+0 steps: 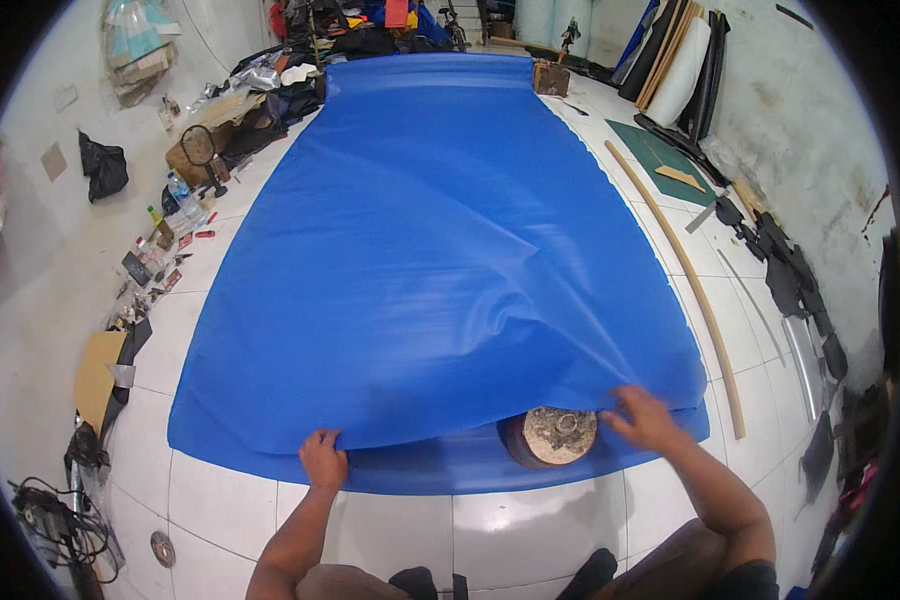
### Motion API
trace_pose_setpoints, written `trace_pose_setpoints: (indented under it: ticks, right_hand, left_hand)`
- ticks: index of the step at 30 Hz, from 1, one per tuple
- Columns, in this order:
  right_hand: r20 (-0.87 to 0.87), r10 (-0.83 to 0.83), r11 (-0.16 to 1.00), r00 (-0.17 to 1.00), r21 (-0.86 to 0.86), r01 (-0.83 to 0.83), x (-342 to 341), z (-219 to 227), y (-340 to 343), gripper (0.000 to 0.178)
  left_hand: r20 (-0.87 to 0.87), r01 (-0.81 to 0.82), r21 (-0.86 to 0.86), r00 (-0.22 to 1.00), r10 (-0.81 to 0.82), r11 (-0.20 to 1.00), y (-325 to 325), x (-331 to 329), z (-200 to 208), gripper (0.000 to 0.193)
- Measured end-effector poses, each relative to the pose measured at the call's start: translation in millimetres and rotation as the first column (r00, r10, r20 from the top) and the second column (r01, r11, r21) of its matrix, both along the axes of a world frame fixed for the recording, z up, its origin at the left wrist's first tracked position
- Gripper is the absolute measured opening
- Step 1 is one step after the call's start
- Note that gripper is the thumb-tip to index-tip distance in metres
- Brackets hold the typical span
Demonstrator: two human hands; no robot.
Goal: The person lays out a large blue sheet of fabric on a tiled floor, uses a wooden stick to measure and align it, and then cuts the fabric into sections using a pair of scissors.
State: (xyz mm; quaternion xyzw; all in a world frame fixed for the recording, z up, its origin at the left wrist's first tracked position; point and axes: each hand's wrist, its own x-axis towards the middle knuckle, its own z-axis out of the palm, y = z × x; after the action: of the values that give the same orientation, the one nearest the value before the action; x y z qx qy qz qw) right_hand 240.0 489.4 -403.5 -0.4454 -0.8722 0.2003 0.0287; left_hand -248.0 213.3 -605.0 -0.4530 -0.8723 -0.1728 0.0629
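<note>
"Where was the sheet?"

"The blue sheet (pixel 370 260) filled the middle of the frame, from the top down to the lower centre, over a white tiled floor (pixel 390 530). Its upper layer stopped short of the lower one, which showed as a strip beneath."

"And your hands?"

"My left hand (pixel 323 460), lower left of centre, was narrow, fingers closed on the upper layer's edge. My right hand (pixel 642 418), lower right, gripped that edge too, and creases ran up from it."

"Anything in the way?"

"A round block (pixel 558 438) stood on the lower strip, between my hands and just beside the right one. The upper layer's edge met its far side."

"What about the sides?"

"On the right lay a long wooden strip (pixel 686 268), near the sheet, with a green mat (pixel 652 150) above it and rolls (pixel 692 75) leaning on the wall in the upper right. Along the left were bottles (pixel 182 195), a phone (pixel 136 268), a piece of cardboard (pixel 97 378) and, at lower left, tangled cables (pixel 65 510). Clutter crowded the top edge."
</note>
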Motion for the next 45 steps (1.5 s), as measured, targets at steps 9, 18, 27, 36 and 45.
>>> trace_pose_setpoints:
  ticks: [9,18,27,36,45]
  right_hand:
    - [0.06,0.261,0.964,0.964,0.031,-0.263,-65.8,-33.2,-16.3,0.05]
    - [0.045,0.365,0.929,0.93,0.043,-0.367,-48.7,-22.1,-73.6,0.04]
    - [-0.022,0.326,0.884,0.945,-0.347,-0.313,-4.3,-31.9,-138.3,0.051]
    - [0.024,0.466,0.786,0.884,-0.471,-0.401,5.9,-38.2,-138.6,0.064]
    - [0.213,-0.24,0.954,0.947,-0.131,0.271,205.6,-102.2,75.7,0.059]
  left_hand:
    - [0.829,-0.738,0.254,0.499,0.252,0.625,2.8,19.3,-23.4,0.038]
    - [0.988,-0.718,-0.023,-0.124,-0.097,0.695,27.3,6.3,-1.5,0.034]
    - [0.973,-0.674,0.045,0.197,0.121,0.738,1.6,-9.1,-47.4,0.039]
    - [0.792,-0.616,0.121,0.533,0.298,0.779,-38.6,-27.1,-76.6,0.036]
    - [0.952,-0.661,-0.05,0.196,0.236,0.749,-38.1,-20.7,-56.7,0.029]
